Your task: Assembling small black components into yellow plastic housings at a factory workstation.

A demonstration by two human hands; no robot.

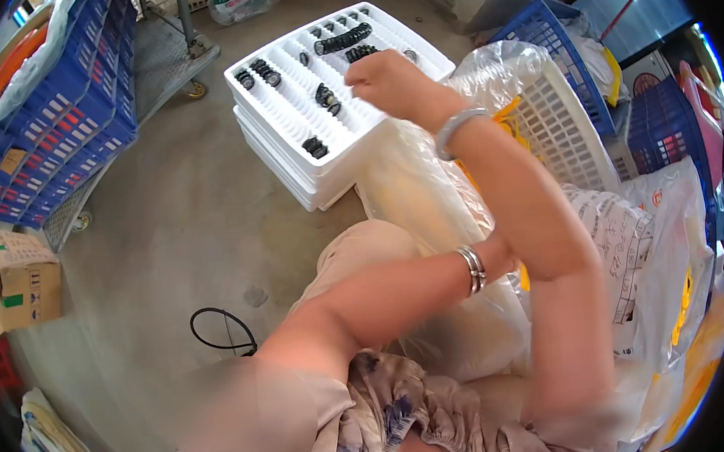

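Observation:
My right hand (389,84) is above the right side of a white slotted tray (274,135), its fingers curled closed. Whatever it may hold is hidden. Thin black round pieces stand on edge in the slots: a long curved row (344,39) at the far side, a cluster (257,74) at the left, another (327,99) in the middle and a short row (315,147) at the near corner. My left hand (500,253) crosses beneath my right forearm, which hides its fingers. It is near a clear plastic bag (413,171) of pale contents.
More white trays (281,171) are stacked under the top one. On the left, blue crates (56,122) stand on a wheeled cart (167,67), with a cardboard box (30,282) below. White sacks (610,249), a white basket (561,112) and blue crates (664,121) crowd the right. A black loop (221,330) lies on the floor.

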